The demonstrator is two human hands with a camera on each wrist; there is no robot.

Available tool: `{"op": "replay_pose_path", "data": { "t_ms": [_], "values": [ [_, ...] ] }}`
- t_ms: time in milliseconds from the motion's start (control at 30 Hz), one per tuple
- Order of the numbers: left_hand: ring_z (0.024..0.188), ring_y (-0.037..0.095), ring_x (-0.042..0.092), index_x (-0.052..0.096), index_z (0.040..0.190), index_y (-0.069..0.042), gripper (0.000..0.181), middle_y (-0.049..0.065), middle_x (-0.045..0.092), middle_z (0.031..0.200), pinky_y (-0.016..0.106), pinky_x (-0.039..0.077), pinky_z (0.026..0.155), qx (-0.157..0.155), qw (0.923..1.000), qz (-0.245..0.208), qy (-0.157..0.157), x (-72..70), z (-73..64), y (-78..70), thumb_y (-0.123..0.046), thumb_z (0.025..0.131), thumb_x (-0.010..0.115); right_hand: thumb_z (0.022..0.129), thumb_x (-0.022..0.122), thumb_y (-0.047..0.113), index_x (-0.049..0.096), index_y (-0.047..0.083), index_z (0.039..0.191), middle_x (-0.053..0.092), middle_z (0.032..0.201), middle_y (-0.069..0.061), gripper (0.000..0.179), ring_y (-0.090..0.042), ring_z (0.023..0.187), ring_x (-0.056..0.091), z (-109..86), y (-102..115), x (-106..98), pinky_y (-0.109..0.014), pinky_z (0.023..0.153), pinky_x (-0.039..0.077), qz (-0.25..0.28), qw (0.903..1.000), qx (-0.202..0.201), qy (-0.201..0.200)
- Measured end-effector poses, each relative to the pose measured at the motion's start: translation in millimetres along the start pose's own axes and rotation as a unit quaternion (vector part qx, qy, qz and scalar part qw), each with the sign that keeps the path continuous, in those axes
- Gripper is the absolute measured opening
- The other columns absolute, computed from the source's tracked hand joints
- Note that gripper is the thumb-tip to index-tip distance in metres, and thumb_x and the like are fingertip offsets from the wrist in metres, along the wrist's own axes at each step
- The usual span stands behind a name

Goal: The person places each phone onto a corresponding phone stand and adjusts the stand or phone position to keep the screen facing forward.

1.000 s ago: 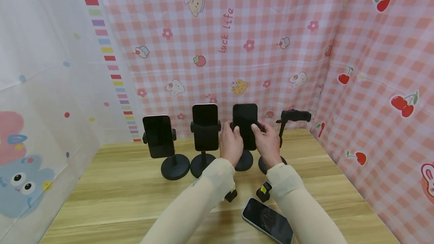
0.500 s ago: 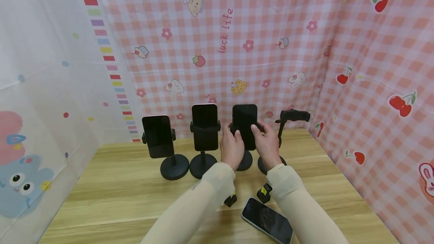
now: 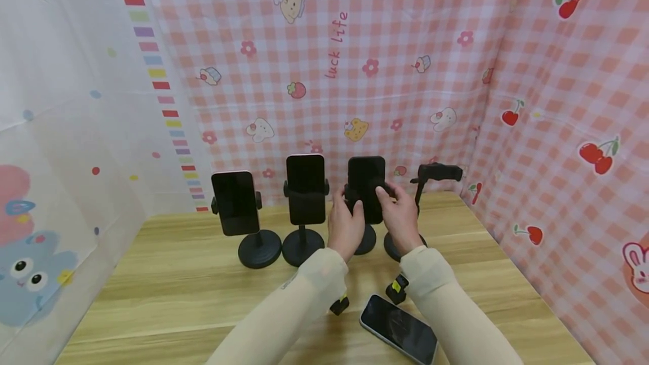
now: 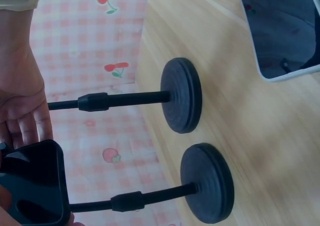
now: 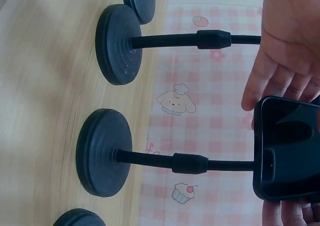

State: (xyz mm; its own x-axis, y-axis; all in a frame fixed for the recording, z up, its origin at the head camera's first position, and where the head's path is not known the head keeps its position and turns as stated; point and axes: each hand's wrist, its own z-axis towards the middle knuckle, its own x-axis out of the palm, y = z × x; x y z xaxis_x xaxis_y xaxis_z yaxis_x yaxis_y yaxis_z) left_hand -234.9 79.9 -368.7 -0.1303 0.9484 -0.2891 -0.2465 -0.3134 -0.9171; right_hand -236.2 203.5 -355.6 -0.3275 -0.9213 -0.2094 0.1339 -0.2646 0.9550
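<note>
A row of black phone stands runs along the back of the wooden table. Both hands hold the black phone in the third stand. My left hand grips its left edge with the thumb on the screen. My right hand grips its right edge at the clamp. In the left wrist view the phone sits low left, with the right hand above it. The right wrist view shows the phone on its pole, the left hand reaching onto it.
Two more phones stand clamped on the left. An empty stand is just right of my right hand. Another phone lies flat near the front edge. Pink checked cloth walls close the back and right.
Both hands stay on the third phone, and only the fingers shift slightly. Nothing else has moved.
</note>
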Motion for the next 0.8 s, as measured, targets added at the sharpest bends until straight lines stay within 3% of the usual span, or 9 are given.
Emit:
{"op": "replay_pose_path", "data": {
  "t_ms": [500, 800],
  "values": [
    [0.108, 0.029, 0.058, 0.032, 0.15, -0.004, 0.055, 0.017, 0.057, 0.124, 0.048, 0.046, 0.097, -0.021, 0.9984, -0.009, 0.051, -8.6, -13.8, 8.5, -0.024, 0.102, 0.052, 0.1, 0.059, 0.037, 0.058, 0.011, 0.138, 0.061, 0.128, -0.012, 0.046, -0.028, 0.117, 0.054, 1.2, -5.0, -5.7, -0.047, 0.095, 0.047, -0.009, 0.9999, -0.01, 0.006],
    [0.103, 0.026, 0.06, 0.035, 0.147, -0.003, 0.054, 0.014, 0.057, 0.12, 0.046, 0.049, 0.09, -0.021, 0.9975, -0.001, 0.067, -13.9, -22.1, 21.6, -0.025, 0.102, 0.053, 0.098, 0.061, 0.04, 0.059, 0.013, 0.135, 0.061, 0.124, -0.01, 0.046, -0.025, 0.106, 0.058, -0.8, -8.3, -8.2, -0.039, 0.089, 0.051, 0.006, 0.9998, 0.01, 0.013]
  ]
}}
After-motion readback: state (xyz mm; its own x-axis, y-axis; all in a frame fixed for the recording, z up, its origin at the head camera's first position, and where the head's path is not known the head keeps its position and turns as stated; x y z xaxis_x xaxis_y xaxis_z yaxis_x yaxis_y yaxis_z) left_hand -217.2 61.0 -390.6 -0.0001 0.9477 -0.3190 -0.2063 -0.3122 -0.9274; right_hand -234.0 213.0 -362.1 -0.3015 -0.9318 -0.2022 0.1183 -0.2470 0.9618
